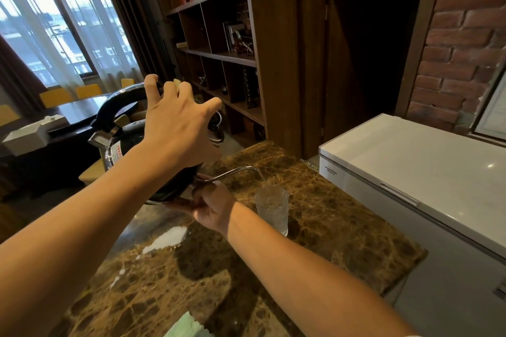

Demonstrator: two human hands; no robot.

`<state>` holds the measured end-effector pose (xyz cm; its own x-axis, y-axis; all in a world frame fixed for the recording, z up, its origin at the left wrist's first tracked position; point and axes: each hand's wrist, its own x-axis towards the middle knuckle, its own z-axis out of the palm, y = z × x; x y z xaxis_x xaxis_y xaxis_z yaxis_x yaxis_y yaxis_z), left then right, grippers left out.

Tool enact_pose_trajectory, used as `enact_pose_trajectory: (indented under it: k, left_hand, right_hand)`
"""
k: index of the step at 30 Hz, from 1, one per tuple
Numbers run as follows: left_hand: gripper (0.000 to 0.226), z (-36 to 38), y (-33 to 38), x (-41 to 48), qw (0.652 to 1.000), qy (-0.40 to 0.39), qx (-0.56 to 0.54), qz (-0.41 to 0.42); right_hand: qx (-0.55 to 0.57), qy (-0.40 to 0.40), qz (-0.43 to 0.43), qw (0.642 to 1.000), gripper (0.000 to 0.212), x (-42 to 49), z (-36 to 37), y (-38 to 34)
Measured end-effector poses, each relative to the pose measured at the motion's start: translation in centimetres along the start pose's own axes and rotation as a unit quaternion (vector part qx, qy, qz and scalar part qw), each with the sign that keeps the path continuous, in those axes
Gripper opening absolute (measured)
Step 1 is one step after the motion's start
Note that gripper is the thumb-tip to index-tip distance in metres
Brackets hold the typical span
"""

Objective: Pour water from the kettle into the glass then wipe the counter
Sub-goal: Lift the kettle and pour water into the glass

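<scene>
A dark steel kettle [120, 150] with a black arched handle is tilted to the right above the brown marble counter [342, 227]. My left hand [175, 123] grips the handle from above. My right hand [213, 208] holds the kettle's lower edge from beneath. The thin curved spout [235, 171] ends just over a clear glass [272, 206] that stands upright on the counter, and a thin stream of water falls into it. The glass holds some water. A pale green cloth [186, 327] lies at the counter's near edge, partly cut off by the frame.
A white chest freezer [410, 167] stands against the counter's right side. Behind are a dark wooden bookshelf [219, 55] and a brick wall [460, 35]. A bright wet-looking patch [167, 238] shines on the counter. A dark table with yellow chairs [68, 109] is at the left.
</scene>
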<state>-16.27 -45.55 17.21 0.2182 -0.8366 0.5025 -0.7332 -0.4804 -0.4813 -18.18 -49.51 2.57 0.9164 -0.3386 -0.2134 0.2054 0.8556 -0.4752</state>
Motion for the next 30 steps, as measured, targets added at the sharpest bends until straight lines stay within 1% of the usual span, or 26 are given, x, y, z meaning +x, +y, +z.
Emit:
enact_pose_trajectory:
  k: [8,15,22,27,30]
  left_hand:
    - [0.073,-0.4,-0.2,0.2,1.000,0.007,0.006,0.009]
    - [0.076,-0.8,-0.3,0.2,1.000,0.005,0.007,0.021]
    - [0.071,-1.1,0.1,0.5,0.999,0.012,0.006,0.036]
    - [0.073,-1.2,0.6,0.7,0.999,0.008,0.006,0.047]
    - [0.073,-1.3,0.9,0.8,0.998,0.009,0.008,0.054]
  right_hand:
    - [-0.005,-0.005,-0.026,1.000,0.072,-0.7,0.7,-0.1]
    - [0.005,0.008,-0.028,1.000,0.078,-0.5,1.2,0.2]
    - [0.030,-0.019,-0.041,0.999,0.070,-1.5,1.2,-0.2]
    - [0.046,0.006,-0.036,0.998,0.078,-1.5,1.0,-0.2]
    - [0.053,0.020,-0.025,0.998,0.077,-1.4,0.9,-0.3]
